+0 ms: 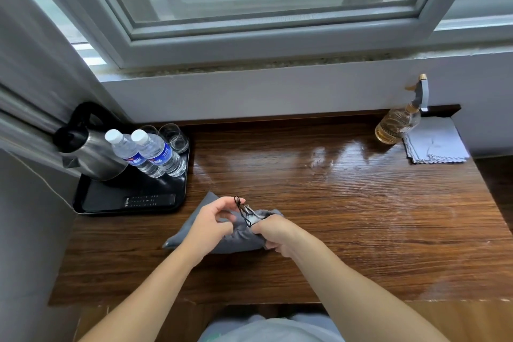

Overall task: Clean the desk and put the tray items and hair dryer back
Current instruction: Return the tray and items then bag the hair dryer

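left hand (pixel 211 223) pinches drawstring (pixel 242 209) | right hand (pixel 273 232) grips grey pouch (pixel 241 239) neck | risk: a hard yank could snag or knot the drawstring; pouch may soak on wet-looking desk (pixel 333 203)

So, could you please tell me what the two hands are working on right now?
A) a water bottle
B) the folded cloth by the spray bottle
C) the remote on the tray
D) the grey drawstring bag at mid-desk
D: the right hand grips the grey drawstring bag at its mouth and the left hand pinches its black cord; the cloth, remote and water bottles lie untouched.
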Available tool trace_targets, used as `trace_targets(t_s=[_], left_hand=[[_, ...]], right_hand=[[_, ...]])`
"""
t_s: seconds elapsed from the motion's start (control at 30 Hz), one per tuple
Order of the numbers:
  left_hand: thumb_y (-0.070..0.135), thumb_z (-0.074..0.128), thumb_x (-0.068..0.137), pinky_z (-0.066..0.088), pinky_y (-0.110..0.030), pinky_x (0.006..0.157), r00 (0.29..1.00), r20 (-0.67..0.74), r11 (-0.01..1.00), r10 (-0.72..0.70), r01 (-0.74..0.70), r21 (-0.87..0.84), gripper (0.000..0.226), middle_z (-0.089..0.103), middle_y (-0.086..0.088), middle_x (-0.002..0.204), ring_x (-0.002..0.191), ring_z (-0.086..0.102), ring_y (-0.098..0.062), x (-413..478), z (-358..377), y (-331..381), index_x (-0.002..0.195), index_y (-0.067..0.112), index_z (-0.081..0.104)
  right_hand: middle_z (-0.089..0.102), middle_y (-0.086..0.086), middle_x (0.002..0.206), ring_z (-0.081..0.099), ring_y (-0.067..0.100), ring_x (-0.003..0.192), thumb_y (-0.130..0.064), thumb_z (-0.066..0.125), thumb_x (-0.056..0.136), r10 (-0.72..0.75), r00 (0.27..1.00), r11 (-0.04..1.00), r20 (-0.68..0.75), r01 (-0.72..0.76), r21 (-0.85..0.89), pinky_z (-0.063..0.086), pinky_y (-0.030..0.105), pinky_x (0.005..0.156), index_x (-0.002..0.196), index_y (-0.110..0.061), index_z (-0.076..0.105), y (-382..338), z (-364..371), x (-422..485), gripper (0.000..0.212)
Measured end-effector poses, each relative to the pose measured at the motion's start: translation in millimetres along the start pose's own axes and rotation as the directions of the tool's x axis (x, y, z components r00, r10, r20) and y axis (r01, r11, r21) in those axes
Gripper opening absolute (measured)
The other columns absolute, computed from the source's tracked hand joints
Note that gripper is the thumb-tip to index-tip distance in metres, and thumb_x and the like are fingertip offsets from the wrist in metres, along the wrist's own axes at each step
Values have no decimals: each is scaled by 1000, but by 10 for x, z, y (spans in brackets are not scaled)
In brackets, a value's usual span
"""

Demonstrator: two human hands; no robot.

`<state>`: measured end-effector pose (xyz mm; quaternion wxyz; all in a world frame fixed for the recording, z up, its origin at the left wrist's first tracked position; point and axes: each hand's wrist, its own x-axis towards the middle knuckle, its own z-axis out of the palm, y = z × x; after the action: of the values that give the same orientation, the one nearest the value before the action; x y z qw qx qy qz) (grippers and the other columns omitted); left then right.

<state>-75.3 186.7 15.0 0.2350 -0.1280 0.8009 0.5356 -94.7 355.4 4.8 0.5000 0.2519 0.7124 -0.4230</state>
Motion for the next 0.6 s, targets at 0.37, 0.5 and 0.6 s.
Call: trace_targets(t_s=[0.37, 0.5, 0.6], left_hand=[[31, 79, 80, 47, -39, 108, 993, 14, 721, 117, -95, 687, 73, 61, 11, 138, 128, 56, -16, 52, -13, -383, 144, 41, 47], [25, 79, 80, 46, -43, 109, 994, 45, 754, 99, -104, 649, 72, 61, 10, 137, 129, 55, -17, 91, -61, -403, 144, 40, 49], [22, 76, 82, 45, -43, 109, 993, 54, 770, 106, -116, 627, 71, 60, 11, 137, 130, 53, -16, 103, -55, -416, 145, 39, 48]], right_hand=[[59, -4, 73, 57, 19, 73, -24, 58, 87, -577, 779, 802, -245, 484, -350, 41, 32, 62, 60, -20, 55, 239, -31, 159, 27], [55, -7, 132, 47, 24, 117, -32, 63, 87, -786, 611, 441, -91, 452, -776, 46, 37, 91, 116, -22, 67, 234, -179, 264, 30], [55, 1, 127, 49, 27, 116, -32, 67, 82, -684, 724, 340, 90, 425, -839, 47, 39, 91, 115, -15, 60, 190, -173, 322, 38]])
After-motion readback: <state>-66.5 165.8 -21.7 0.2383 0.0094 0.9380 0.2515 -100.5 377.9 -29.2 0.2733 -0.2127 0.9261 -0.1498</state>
